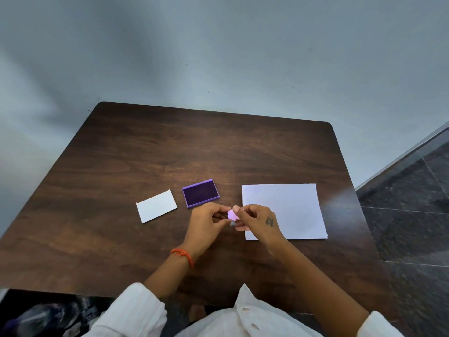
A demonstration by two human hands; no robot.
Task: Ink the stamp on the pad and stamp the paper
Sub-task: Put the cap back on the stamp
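Both your hands, left (206, 221) and right (257, 218), close their grip on the stamp (233, 214), seemingly readying it; open pad (200, 193) waits just beyond.

Table (136, 152): dark brown woodgrain. Ink pad (200, 193): deep purple, lighter violet frame. Paper (286, 207): white. Stamp (233, 214): pale pink. Wristband (182, 254): orange.

Both hands meet above dark wood desk (145, 154). Left hand (206, 223) and right hand (260, 220) pinch small pale pink stamp (233, 214) between fingers (237, 210). Open purple ink pad (200, 193) just beyond hands. White paper (291, 210) right, partly under right hand. White card (156, 206) left of pad.
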